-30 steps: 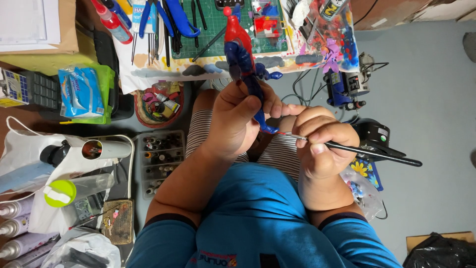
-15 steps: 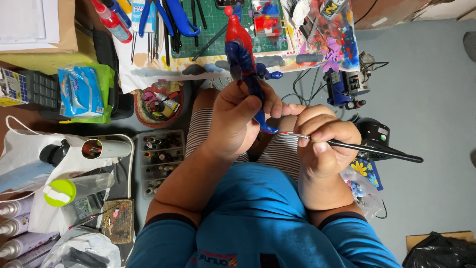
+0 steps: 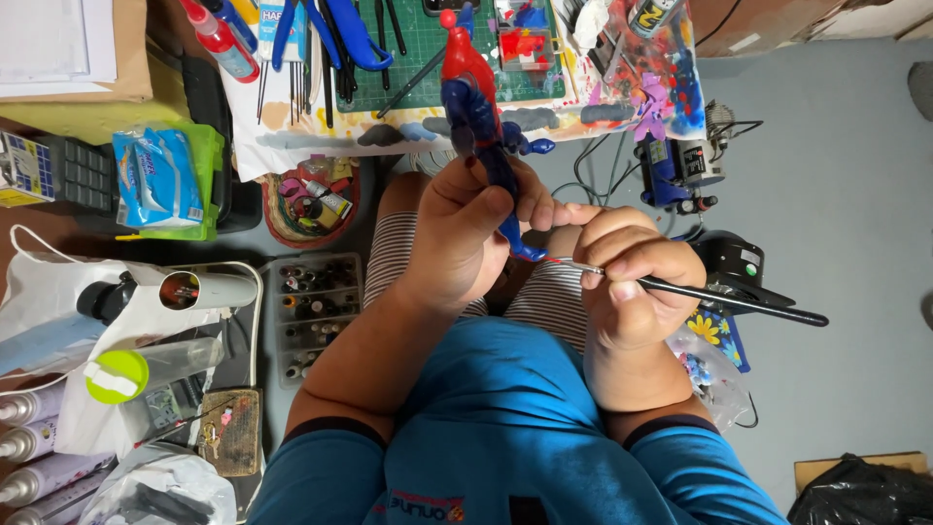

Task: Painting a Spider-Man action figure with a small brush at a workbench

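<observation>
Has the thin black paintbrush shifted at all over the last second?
Barely: the thin black paintbrush tilts its handle end slightly lower against the grey floor.

head cam | looks straight down, close over lap | worktable edge at frame top

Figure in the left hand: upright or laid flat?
Neither: tilted. The left hand holds the red and blue figure off the lap, head slanting away, feet by the paintbrush tip.

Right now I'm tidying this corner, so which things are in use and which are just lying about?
In use:
- red and blue plastic figure, held in left hand
- thin black-handled paintbrush, in right hand

Lying about:
- blue-handled pliers
- green cutting mat
- clear compartment box of small bottles
- blue wipes packet
</observation>
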